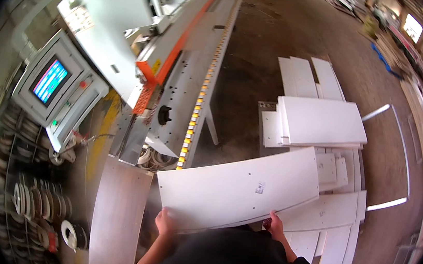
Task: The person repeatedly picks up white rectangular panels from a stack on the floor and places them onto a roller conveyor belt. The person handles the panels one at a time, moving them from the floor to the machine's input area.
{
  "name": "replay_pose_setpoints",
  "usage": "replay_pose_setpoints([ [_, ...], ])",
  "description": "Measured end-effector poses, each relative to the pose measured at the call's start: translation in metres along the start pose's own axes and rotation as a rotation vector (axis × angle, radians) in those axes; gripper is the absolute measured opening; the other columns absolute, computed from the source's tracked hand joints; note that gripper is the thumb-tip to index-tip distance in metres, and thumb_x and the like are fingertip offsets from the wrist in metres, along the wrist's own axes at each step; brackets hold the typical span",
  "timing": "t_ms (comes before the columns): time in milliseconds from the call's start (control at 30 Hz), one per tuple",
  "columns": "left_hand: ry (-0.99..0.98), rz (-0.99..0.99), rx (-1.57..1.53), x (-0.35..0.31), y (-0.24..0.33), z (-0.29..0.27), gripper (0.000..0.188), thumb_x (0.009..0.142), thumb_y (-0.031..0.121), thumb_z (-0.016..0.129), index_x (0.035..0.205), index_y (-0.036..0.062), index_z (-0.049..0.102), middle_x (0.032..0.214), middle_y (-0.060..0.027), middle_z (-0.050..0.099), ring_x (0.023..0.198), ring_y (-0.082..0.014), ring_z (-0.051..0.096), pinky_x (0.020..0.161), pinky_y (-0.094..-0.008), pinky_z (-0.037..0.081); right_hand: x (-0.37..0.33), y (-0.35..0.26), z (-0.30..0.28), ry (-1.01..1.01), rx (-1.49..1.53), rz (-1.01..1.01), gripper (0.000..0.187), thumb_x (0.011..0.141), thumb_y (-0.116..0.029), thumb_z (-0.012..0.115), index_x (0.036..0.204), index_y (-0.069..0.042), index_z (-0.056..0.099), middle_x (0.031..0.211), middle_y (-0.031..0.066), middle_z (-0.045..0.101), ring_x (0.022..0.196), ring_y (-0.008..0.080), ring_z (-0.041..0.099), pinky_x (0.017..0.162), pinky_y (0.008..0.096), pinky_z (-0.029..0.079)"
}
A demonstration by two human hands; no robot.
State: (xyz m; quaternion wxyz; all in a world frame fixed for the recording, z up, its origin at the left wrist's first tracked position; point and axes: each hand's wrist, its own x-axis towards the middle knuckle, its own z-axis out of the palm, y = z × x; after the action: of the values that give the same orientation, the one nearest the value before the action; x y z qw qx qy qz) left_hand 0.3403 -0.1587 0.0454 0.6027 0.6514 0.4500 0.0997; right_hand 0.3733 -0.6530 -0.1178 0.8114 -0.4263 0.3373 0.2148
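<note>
A long white panel (215, 192) with a few small holes and a small printed label lies across both my hands in front of my body. At its near left corner my left hand (164, 222) grips the edge. My right hand (275, 225) is closed on the near edge toward the right end, its fingers partly under the panel. The panel's far left corner reaches close to the end of the roller edge (188, 134) of a long machine. To its right, the panel overlaps the view of a stack of white panels (325, 212).
An orange-trimmed edge-banding machine (179, 71) runs away ahead. Left of it stands a control console (53, 82) with a lit screen. A pale board (119, 215) lies near my left side. Tape rolls (42, 201) fill a rack at far left. More white panels (322, 124) are stacked on the right.
</note>
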Motion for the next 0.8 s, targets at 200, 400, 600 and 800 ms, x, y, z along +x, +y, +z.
replay_pose_setpoints([
  [200,0.238,-0.161,-0.388,0.008,-0.088,-0.073,0.042,0.101,0.040,0.057,0.107,-0.0001,0.068,0.099,-0.0101,0.068,0.087,-0.0246,0.063,0.078,-0.0423,0.052,0.047,-0.060,0.173,-0.036,-0.322,-0.015,0.023,0.098,-0.033,0.073,0.100,-0.011,0.063,0.091,-0.0001,0.065,0.081,0.0131,0.064,0.066,0.0282,0.052],
  [400,0.442,0.009,-0.220,-0.007,-0.161,-0.122,0.015,0.092,0.007,0.055,0.079,0.0043,0.061,0.076,-0.0082,0.065,0.069,-0.0203,0.060,0.063,-0.0359,0.048,0.078,-0.048,0.329,-0.269,-0.629,0.025,0.018,0.097,-0.028,0.074,0.096,-0.012,0.067,0.092,-0.0023,0.065,0.081,0.0089,0.062,0.067,0.0271,0.055],
  [600,0.190,-0.196,-0.422,-0.044,-0.172,-0.183,0.041,0.104,0.040,0.053,0.089,0.0039,0.066,0.079,-0.0047,0.063,0.064,-0.0223,0.058,0.060,-0.0372,0.046,0.084,-0.012,0.426,-0.601,-0.664,0.092,0.024,0.101,-0.020,0.068,0.121,-0.006,0.069,0.114,0.0040,0.071,0.104,0.0162,0.069,0.086,0.0334,0.059],
  [800,0.218,-0.504,-0.253,-0.059,-0.148,-0.176,0.061,0.105,0.054,0.050,0.118,-0.0036,0.065,0.091,-0.0108,0.064,0.074,-0.0242,0.062,0.057,-0.0392,0.053,0.061,0.016,0.472,-0.696,-0.708,0.031,0.052,0.100,-0.018,0.069,0.144,0.003,0.052,0.138,0.0133,0.063,0.121,0.0187,0.064,0.098,0.0332,0.053],
])
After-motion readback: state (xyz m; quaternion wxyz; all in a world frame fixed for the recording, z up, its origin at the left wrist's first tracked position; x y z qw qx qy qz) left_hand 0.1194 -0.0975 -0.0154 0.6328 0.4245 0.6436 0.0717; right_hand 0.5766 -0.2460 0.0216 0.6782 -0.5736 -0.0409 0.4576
